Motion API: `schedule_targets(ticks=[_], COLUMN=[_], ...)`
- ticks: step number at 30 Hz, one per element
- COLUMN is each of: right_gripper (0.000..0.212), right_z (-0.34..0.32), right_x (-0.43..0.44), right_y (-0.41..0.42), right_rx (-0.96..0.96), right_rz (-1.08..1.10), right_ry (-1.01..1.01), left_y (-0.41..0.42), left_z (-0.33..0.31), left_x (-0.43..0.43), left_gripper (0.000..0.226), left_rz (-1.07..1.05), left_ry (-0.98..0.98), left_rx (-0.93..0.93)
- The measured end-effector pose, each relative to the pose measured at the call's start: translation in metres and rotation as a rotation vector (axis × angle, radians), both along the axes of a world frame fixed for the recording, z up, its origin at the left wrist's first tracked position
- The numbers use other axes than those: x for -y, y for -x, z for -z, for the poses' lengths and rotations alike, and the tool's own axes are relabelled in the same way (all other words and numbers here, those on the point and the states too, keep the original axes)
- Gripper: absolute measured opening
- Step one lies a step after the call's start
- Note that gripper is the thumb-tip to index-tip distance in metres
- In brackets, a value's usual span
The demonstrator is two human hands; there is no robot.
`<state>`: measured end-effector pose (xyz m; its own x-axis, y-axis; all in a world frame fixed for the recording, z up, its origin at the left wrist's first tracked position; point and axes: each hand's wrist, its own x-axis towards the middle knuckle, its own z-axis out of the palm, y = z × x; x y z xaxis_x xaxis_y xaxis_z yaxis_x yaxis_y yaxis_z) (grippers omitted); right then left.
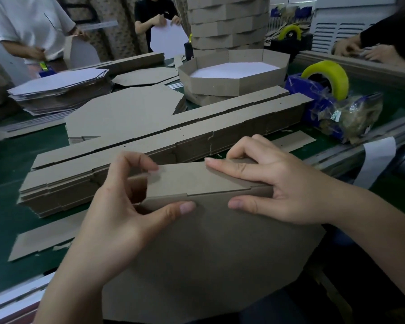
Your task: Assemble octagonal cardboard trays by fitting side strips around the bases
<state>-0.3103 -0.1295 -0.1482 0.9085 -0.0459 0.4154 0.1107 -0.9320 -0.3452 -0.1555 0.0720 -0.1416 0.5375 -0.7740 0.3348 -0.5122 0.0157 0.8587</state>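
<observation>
A brown octagonal cardboard base (208,260) lies tilted toward me at the table's near edge. Along its far edge stands a brown side strip (192,178), folded around the left corner. My left hand (117,220) pinches the strip's left part, thumb on the base, fingers over the strip's top. My right hand (278,185) presses the strip's right part against the base edge, thumb on the base. Two long stacks of flat side strips (150,146) lie just beyond my hands. A stack of flat brown bases (126,111) sits behind them.
A finished octagonal tray (234,78) with white inside rests at the back on other trays, below a tall tray column (225,22). A yellow tape dispenser (325,94) stands right. White-faced sheets (59,90) are piled left. Other people work around the green table (5,218).
</observation>
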Motion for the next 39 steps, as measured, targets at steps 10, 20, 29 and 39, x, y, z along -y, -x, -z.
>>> schedule_targets(ticks=[10,20,29,39], right_gripper=[0.068,0.078,0.025,0.031], right_z=[0.003,0.013,-0.002,-0.017], right_x=[-0.004,0.004,0.089,0.244], right_y=[0.000,0.009,0.040,0.078], right_rx=[0.042,0.048,0.419,-0.019], right_rz=[-0.013,0.078,0.538,1.160], right_ry=[-0.035,-0.179,-0.342,-0.597], left_y=[0.007,0.002,-0.012,0.011], left_z=[-0.032,-0.013,0.010,-0.009], left_x=[0.020,0.047,0.077,0.077], left_gripper=[0.041,0.040,0.033,0.045], left_rz=[0.192,0.191,0.236,0.162], left_ry=[-0.310,-0.285,-0.273,-0.246], left_rx=[0.800,0.983,0.943,0.976])
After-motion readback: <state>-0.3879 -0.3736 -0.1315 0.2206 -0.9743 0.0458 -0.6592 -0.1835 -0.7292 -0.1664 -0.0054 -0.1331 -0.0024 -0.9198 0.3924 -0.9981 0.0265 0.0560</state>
